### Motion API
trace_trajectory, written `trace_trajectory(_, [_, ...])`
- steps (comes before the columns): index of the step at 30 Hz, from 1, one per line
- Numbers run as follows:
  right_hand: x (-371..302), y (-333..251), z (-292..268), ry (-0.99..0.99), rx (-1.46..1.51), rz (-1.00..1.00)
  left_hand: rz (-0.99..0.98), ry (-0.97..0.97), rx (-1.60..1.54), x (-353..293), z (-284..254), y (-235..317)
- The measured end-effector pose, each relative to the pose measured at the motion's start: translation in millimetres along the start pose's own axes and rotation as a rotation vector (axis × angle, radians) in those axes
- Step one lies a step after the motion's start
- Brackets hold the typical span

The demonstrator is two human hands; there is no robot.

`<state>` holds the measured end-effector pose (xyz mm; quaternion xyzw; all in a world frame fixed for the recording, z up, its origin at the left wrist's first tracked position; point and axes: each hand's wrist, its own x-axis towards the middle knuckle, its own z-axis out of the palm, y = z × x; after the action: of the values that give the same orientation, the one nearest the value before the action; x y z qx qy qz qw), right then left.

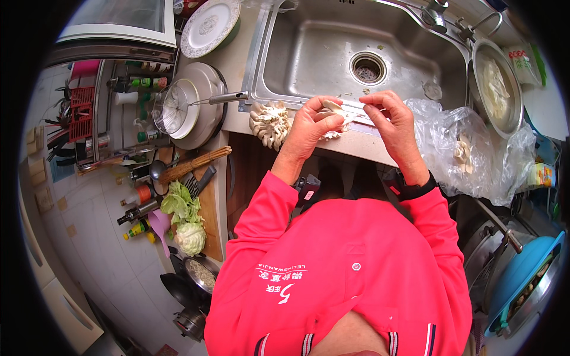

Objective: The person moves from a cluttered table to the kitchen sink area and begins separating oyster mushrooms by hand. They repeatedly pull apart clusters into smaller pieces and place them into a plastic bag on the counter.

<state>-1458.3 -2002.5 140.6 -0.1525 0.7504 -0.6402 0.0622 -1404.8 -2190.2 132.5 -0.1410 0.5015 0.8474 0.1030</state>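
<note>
My left hand is closed on a small clump of pale oyster mushrooms, above the counter's front edge by the sink. To its right, my right hand is raised with thumb and forefinger drawn together; whatever they pinch, if anything, is too small to make out. A larger mushroom cluster lies on the counter just left of my left hand. Beside my right hand spreads a clear plastic bag, with a few mushroom pieces on or in it.
Ahead is a steel sink with scraps round its drain. A metal basin stands at its right. On the left are a wire strainer, stacked plates and a cabbage. A blue basin sits lower right.
</note>
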Motion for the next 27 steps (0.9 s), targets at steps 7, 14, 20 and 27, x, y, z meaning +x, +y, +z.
trace_trajectory(7, [3, -2, 8, -0.114, -0.291, -0.174, 0.038, -0.024, 0.143, 1, 6, 7])
trace_trajectory(14, [21, 21, 0, 0.127, -0.461, -0.2, 0.073, 0.02, 0.142, 3, 1, 4])
trace_trajectory(20, [35, 21, -15, 0.079, -0.759, -0.336, -0.035, 0.022, -0.159, 9, -5, 0])
trace_trajectory(27, [12, 3, 2, 0.013, -0.476, -0.363, -0.21, -0.024, -0.455, 23, -10, -16])
